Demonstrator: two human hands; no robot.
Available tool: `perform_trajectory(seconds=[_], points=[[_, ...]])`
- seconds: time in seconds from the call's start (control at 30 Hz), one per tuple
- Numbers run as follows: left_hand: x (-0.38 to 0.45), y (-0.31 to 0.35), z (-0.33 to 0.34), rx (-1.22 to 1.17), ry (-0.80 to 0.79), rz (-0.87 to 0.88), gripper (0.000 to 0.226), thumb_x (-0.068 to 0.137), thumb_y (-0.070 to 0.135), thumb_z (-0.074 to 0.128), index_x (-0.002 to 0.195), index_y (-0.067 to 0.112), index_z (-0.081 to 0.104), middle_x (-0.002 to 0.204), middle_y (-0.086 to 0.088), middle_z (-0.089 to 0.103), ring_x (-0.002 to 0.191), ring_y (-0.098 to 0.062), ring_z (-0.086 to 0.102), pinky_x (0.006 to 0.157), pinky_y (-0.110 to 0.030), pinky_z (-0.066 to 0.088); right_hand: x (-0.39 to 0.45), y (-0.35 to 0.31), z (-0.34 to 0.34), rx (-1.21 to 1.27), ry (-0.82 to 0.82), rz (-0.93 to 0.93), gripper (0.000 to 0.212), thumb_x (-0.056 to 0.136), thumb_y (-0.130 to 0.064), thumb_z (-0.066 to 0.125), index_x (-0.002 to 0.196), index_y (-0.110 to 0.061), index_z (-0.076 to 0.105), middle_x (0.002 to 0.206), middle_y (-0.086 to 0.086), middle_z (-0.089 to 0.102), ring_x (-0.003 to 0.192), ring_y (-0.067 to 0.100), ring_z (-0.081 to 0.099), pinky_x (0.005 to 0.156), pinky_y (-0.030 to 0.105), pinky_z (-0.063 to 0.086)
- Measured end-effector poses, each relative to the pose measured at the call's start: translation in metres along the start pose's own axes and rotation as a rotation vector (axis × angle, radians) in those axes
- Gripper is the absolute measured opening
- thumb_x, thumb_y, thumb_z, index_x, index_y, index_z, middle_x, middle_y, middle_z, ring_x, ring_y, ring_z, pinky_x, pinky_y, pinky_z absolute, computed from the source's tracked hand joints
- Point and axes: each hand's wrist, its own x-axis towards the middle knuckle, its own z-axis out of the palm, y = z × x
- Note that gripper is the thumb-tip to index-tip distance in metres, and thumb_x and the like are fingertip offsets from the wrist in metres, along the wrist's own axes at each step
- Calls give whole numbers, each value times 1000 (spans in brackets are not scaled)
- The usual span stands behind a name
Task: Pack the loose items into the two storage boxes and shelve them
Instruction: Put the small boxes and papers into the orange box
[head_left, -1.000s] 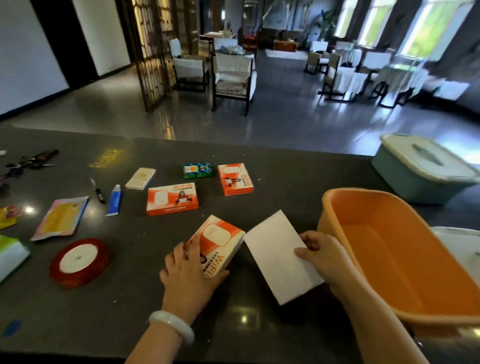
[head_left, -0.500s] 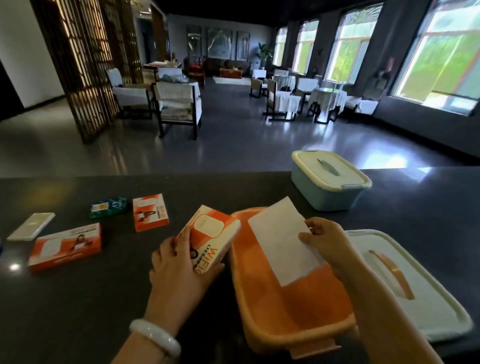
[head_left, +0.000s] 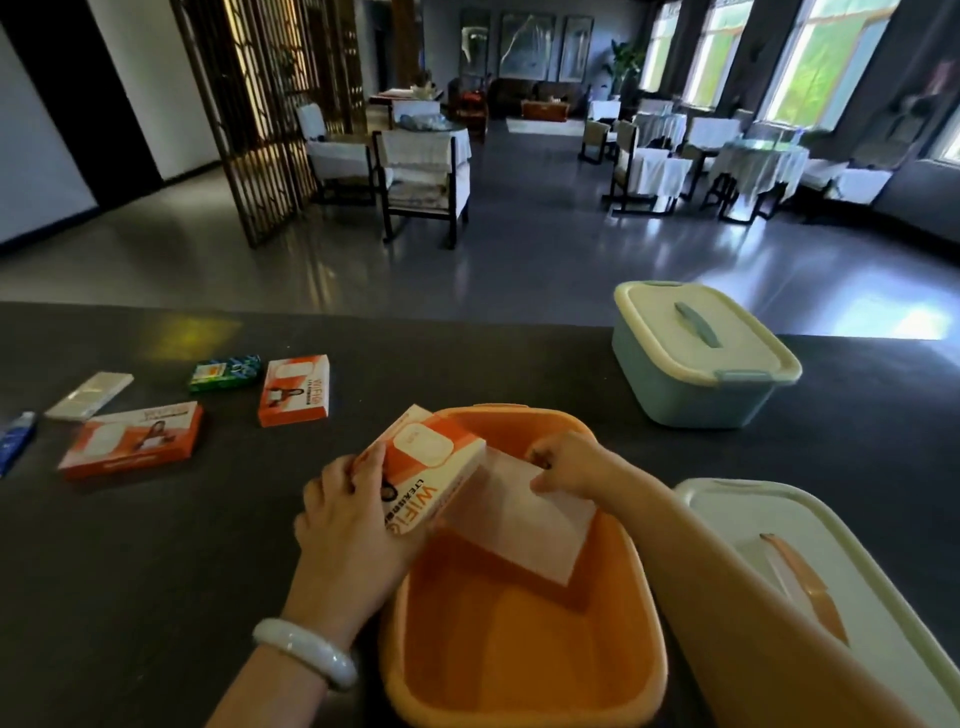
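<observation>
Here, a person stands at a dark counter, looking down at both hands over an open orange storage box in the near centre. The left hand, with a pale bangle at the wrist, grips an orange-and-white carton by its near end, fingers curled around it, and holds it tilted over the box's left rim. The right hand pinches the far edge of a flat white packet, which slopes down inside the box; whether it touches the floor of the box cannot be told. The rest of the box looks bare, so packing seems barely begun. The box's cream lid with an orange handle lies just to its right on the counter. A second storage box, pale blue with its lid on, sits farther off to the right, well apart. Still loose on the counter to the left are two more orange cartons, a small green pack, a flat pale packet and a blue tube at the left edge. Those items, closing both boxes and shelving them all appear to remain. No shelf is in view.
</observation>
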Motion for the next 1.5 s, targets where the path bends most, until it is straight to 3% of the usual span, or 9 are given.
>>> perform_trajectory(seconds=[0.17,0.43,0.63,0.73,1.1,1.2,1.3,1.37,1.5], points=[[4,-13,-2,33,39,-30,106,67,82,54,148,41,0,148,3,9,136,-26,18,108,-49,29,19,-4,20,-71,-109,17,30,88,-17,65,115,-28,61,100,-11,57,88,7,54,75,24,41],[31,-17,3,-15,34,43,104,67,77,60,145,40,1,144,6,9,134,-24,17,108,-47,29,39,5,39,-44,-112,156,39,88,-16,65,124,-31,59,114,-7,58,96,11,53,77,26,41],[45,-16,-1,-8,42,120,106,66,74,64,143,40,1,144,6,13,133,-22,20,108,-44,29,56,13,55,101,-28,312,21,91,-20,64,106,-33,58,107,-7,55,103,20,55,87,38,46],[50,-20,-1,-5,21,148,108,64,75,65,142,41,-2,144,7,12,133,-22,19,108,-45,29,62,17,62,148,42,364,17,89,-22,66,90,-36,57,103,-6,56,90,17,54,78,35,45],[62,-22,2,-19,-4,150,114,62,76,66,142,42,-8,142,12,6,135,-21,15,109,-45,26,65,18,73,421,211,341,15,94,-15,57,98,-25,67,103,4,67,80,13,60,76,29,48],[62,-22,2,-17,-11,152,115,62,77,65,144,41,-6,144,10,7,135,-22,16,109,-45,28,59,18,76,527,271,362,20,99,-23,49,104,-33,65,102,-7,66,82,13,62,61,22,52],[62,-22,3,-15,-11,152,114,61,78,65,145,41,-5,145,8,9,135,-23,17,109,-46,28,56,22,77,444,251,344,18,95,-28,55,96,-43,65,98,-13,66,87,15,63,74,32,52],[62,-23,3,-14,-9,159,114,62,79,63,144,41,-6,145,8,9,135,-23,17,109,-46,28,54,18,73,574,267,341,17,93,-26,56,96,-41,65,98,-9,69,88,18,66,77,38,55],[61,-23,3,-5,-4,164,115,62,79,62,144,40,-7,145,7,8,135,-22,17,109,-44,28,46,9,64,956,285,398,15,93,-27,55,102,-30,67,93,-3,73,79,17,72,61,31,58]])
